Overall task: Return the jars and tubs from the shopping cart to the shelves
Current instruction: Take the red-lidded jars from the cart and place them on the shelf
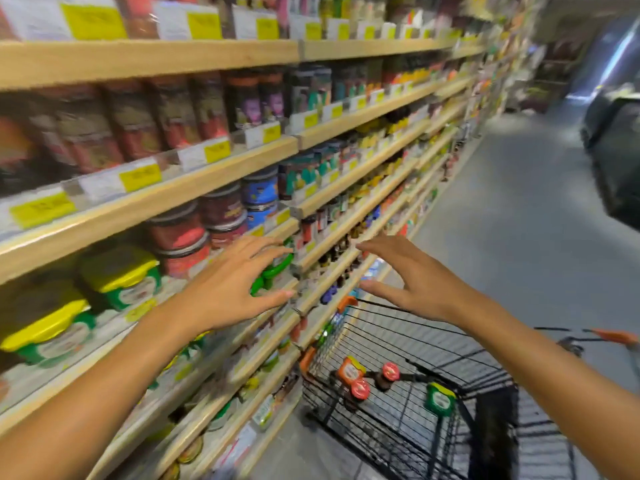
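Both hands are spread wide and hold nothing. The left hand (232,285) reaches out palm down in front of the shelves (214,174), fingers fanned, thumb apart from the rest; behind its fingertips shows a green-rimmed tub on the shelf, but whether the fingers touch it cannot be told through the motion blur. The right hand (412,282) hovers level with it, a little to the side, fingers splayed and slightly curled, above the far rim of the shopping cart (460,344).

The things still to be returned lie well below both hands, on the wire floor of the cart. Two red-capped jars (390,372) lie close together near the cart's shelf-side wall, an orange-labelled jar (350,370) just beside them, and a green tub with a yellow lid (440,398) a little apart toward the person's side. None of these is touched by either hand.

On the shelf beside the left forearm stand yellow-lidded green tubs (121,275), and above them stacked round tubs with red labels (180,233). The cart stands close against the shelving, on a grey floor (519,209).
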`<state>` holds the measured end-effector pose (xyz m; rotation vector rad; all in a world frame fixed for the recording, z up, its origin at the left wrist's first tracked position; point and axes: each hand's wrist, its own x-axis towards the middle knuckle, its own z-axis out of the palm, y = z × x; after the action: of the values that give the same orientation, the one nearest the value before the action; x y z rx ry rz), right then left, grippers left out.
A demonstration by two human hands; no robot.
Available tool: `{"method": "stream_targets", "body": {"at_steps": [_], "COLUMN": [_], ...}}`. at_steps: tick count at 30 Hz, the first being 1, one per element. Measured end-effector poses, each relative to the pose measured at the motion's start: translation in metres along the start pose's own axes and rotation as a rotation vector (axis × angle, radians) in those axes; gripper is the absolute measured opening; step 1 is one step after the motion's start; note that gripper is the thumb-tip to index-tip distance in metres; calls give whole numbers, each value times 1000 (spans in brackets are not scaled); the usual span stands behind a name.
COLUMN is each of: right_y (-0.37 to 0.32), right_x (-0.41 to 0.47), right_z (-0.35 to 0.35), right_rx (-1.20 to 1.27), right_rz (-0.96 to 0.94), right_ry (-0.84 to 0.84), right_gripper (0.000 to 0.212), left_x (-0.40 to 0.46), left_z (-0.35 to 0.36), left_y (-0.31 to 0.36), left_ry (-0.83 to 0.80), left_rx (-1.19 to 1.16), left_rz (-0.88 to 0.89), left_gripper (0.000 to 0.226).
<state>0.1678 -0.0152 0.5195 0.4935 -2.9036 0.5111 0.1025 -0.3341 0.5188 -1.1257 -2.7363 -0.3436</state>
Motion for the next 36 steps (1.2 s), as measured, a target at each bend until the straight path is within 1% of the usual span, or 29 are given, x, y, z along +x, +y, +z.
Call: {"method": "stream_targets", "body": {"at_steps": [4,6,11,18,21,22,24,27,29,32,36], "right_y": [50,74,140,235,269,277,291,305,311,318,321], "right_x": [-22,-32,-65,-125,-154,-162,-178,-198,-208,-216,-220], "right_z": [6,11,29,52,68,73,85,106,121,143,177], "right_rx": [-24,-22,31,122,145,156,197,268,332,414,520], "right_rz": [114,170,301,502,575,600,661,720,764,809,866], "right_ry": [-25,-26,-52,-101,-116,-126,-158,-206,-226,-234,-293], "right_gripper": [73,76,70,76,77,78,78,87,81,78,89], "left_x": [52,73,124,208,233,238,245,243,236,225,209], "left_z": [39,59,107,187,231,247,277,321,343,372,414], "left_y": [22,34,62,130,161,168,177,177,171,159,136], "left_ry": [-97,-153,-274,-470,-555,-598,-689,-824,-888,-969,-1021], "left_rx": [-60,-91,-84,-118,-130,-122,-121,-136,-162,-183,-230], "left_rz": [31,47,111,179,218,214,176,130,91,39,-60], "left_gripper": [82,80,81,80,92,91,83,84,89,107,93]}}
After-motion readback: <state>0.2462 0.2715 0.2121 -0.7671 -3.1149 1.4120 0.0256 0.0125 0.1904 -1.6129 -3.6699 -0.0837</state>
